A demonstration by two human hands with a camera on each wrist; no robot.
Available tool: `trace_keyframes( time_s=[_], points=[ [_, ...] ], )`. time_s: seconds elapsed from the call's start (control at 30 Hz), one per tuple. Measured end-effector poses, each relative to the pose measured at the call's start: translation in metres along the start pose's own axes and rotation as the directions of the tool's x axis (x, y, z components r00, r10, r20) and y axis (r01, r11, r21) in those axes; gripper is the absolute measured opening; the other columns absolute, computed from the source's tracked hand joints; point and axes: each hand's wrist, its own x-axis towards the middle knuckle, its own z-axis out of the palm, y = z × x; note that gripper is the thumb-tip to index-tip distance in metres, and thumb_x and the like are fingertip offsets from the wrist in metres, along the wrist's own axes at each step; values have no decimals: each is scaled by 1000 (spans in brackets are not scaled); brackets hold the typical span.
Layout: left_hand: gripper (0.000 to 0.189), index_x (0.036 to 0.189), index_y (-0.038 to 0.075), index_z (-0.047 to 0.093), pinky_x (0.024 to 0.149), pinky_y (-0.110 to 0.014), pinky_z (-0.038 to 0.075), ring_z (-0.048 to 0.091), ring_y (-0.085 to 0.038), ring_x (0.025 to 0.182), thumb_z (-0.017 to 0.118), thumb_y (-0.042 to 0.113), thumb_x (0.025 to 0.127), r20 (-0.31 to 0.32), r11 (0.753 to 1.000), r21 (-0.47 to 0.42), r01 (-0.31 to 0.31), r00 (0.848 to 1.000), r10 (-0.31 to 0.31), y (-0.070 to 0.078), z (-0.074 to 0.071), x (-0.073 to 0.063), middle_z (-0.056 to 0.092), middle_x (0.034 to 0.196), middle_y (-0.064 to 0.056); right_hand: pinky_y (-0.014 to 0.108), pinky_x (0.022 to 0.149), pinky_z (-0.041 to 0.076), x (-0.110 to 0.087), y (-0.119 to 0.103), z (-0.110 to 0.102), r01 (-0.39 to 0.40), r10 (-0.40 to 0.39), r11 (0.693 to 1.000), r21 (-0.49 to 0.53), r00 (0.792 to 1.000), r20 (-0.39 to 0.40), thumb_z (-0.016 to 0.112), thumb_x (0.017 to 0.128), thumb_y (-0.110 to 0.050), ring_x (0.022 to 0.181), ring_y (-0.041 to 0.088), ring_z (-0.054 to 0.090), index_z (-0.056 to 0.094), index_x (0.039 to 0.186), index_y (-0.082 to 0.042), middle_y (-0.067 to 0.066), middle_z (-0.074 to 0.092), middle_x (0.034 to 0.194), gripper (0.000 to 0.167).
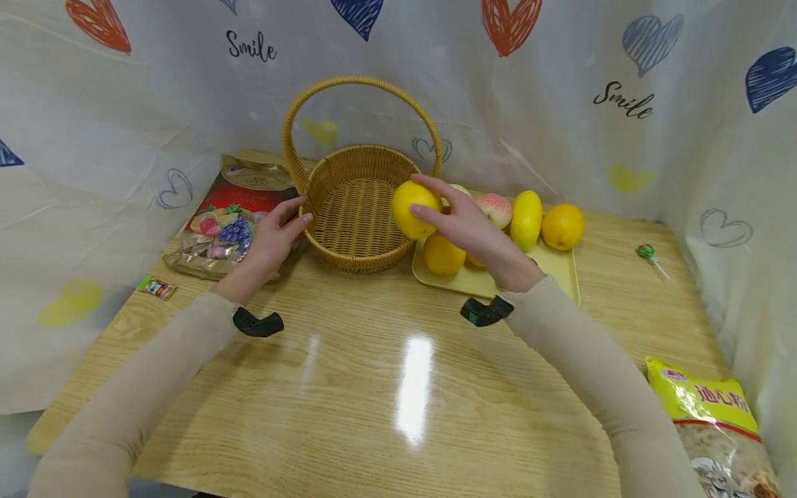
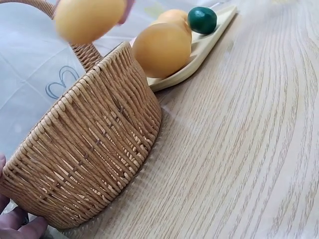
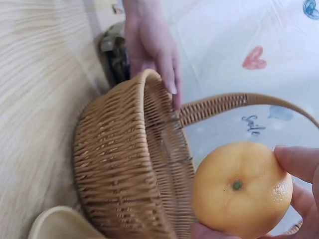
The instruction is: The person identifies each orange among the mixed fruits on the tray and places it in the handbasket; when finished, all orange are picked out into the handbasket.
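In the head view my right hand pinches an orange between thumb and fingers, over the right rim of a wicker basket. The right wrist view shows the green stem mark of this orange. My left hand holds the basket's left rim, with its thumb and fingertips at the edge. No fruit shows on the basket's woven bottom. Right of the basket, a pale yellow tray bears another orange, a peach, a yellow oval fruit and a further orange.
A red and gold fruit-printed bag lies left of the basket, near a small wrapped candy. A green lollipop and a yellow-topped food bag are at the right. In the left wrist view, a dark green fruit shows by the tray.
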Motion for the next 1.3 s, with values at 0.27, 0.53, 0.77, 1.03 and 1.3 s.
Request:
trace_keyframes(
  time_s=[0.27,0.53,0.77,1.03,1.3],
  points=[
    [57,153,15,33,110,-48,35,35,-25,140,54,27,102,18,1000,-10,21,1000,-21,10,0,-5,29,158,-9,33,84,46,63,-9,24,38,-39,998,-46,999,-33,63,96,-34,103,20,52,44,148,-30,2,47,139,56],
    [56,153,9,32,110,-49,34,34,-26,141,52,23,103,26,1000,-3,23,999,-23,23,5,-11,28,157,-14,26,82,47,99,-1,35,-53,53,999,-3,994,-95,65,96,-27,107,17,52,48,146,-23,7,48,140,53],
    [57,153,16,33,110,-47,36,36,-24,140,54,30,102,15,1000,7,2,1000,-2,3,-1,-1,31,157,-9,29,93,43,111,3,44,-130,129,991,-19,988,-81,61,99,-20,121,19,48,45,148,-14,5,43,149,52],
    [59,152,19,36,108,-45,39,39,-22,138,55,38,100,1,999,46,-21,1000,21,1,0,1,34,155,-7,34,94,45,115,3,52,-236,238,970,-61,971,22,59,99,-20,117,23,48,38,152,-16,9,41,146,57],
    [58,153,19,35,107,-47,39,41,-23,136,54,36,101,-7,998,62,-19,1000,20,2,0,-2,35,155,-8,51,99,45,114,5,47,-296,301,952,-78,952,57,57,101,-27,124,27,45,35,153,-24,7,34,152,57]
  ],
)
